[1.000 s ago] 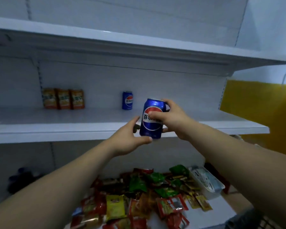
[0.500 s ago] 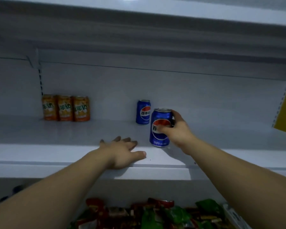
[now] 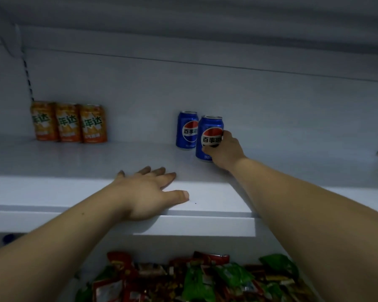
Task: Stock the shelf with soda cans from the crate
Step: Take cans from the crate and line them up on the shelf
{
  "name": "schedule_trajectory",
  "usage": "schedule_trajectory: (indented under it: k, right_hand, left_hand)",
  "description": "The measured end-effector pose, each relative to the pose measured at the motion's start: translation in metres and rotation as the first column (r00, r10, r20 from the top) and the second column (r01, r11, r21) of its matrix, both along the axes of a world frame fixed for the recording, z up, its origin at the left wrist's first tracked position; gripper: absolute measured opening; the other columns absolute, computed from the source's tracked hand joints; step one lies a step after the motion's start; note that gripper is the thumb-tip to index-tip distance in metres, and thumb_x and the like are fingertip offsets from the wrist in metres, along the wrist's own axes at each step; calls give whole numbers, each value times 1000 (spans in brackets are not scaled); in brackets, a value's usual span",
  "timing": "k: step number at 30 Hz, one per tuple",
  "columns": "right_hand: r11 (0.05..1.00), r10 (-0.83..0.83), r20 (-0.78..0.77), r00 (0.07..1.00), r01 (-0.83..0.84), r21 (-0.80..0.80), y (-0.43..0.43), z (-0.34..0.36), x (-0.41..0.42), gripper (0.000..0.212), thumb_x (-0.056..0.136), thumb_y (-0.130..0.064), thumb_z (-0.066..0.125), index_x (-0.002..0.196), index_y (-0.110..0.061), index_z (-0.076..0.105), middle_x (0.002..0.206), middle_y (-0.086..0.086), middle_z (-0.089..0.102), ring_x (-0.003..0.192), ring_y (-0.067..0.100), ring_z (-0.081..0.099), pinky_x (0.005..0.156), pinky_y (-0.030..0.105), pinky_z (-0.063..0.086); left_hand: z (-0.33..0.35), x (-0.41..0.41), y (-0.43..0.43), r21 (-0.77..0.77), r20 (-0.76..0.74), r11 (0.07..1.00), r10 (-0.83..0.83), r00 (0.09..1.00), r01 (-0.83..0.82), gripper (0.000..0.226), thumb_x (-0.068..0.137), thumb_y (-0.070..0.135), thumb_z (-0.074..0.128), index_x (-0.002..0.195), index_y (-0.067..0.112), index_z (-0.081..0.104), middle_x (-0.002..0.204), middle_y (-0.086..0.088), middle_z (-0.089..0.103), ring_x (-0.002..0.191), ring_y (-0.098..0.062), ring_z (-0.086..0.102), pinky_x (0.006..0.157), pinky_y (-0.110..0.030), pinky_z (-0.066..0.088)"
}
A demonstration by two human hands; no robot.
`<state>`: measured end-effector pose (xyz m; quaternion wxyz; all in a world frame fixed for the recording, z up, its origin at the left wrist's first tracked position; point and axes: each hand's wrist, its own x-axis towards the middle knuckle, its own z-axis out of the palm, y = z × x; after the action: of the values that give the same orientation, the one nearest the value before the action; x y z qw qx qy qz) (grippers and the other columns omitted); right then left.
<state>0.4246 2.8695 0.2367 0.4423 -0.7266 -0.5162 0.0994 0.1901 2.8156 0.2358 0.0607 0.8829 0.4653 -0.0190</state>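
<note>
Soda cans [image 3: 208,131]: 5 on the shelf [image 3: 52,192] so far; crate not in view, so no. left to stock can't be told. Nearest, below, a heap of snack packets [image 3: 205,280]. Next, left hand [image 3: 148,192] lies flat on the shelf's front lip, fingers straight, holding nothing. Farther in, approx. mid-shelf, right hand [image 3: 225,151] wraps round an upright blue can [image 3: 208,147], seemingly set down but not yet let go. Just behind-left, second blue can [image 3: 186,129]. Farthest, back left, 3 orange cans [image 3: 69,123] in a row. Bare shelf remains on the right.
</note>
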Motion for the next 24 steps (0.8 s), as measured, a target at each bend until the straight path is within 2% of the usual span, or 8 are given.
schedule_trajectory:
  k: [6,10,15,20,24]
  right_hand:
    - [991,-52,79,995,61,-118,22,8,10,57,85,-31,68,130,-5,44,127,12,58,111,28,57,76,29,42]
    - [982,-99,92,991,112,-149,34,10,14,57,86,-33,68,130,-7,44,125,13,58,106,30,60,78,34,50]
    - [979,-111,106,988,127,-162,45,13,17,60,86,-36,68,132,-7,43,129,13,56,113,29,57,77,31,43]
    - [976,-124,106,987,140,-165,57,10,20,61,88,-38,66,134,-8,40,131,13,54,115,29,55,77,31,41]
    - [975,-117,107,987,134,-175,60,11,19,61,89,-41,63,134,-7,40,130,13,55,115,29,56,78,31,41]
  left_hand:
    - [-1,1,0,-8,-13,1000,3,1000,-3,76,80,77,13,148,44,2,159,15,-5,147,-14,-3,116,-56,0]
    - [-2,0,1,-12,-14,1000,-1,1000,1,74,81,77,13,148,46,0,158,16,-6,147,-13,-4,116,-55,-1]
    - [-1,0,1,-27,-29,1000,-2,1000,1,78,76,79,9,147,47,-3,158,17,-8,146,-12,-7,116,-55,-2]
    - [1,0,0,-42,-21,999,-5,1000,4,90,61,81,1,145,50,-5,157,19,-11,146,-9,-8,117,-52,-2]
    - [0,-1,-1,-39,-19,999,-7,1000,6,85,67,81,4,146,49,-5,157,19,-10,146,-9,-8,117,-52,-2]
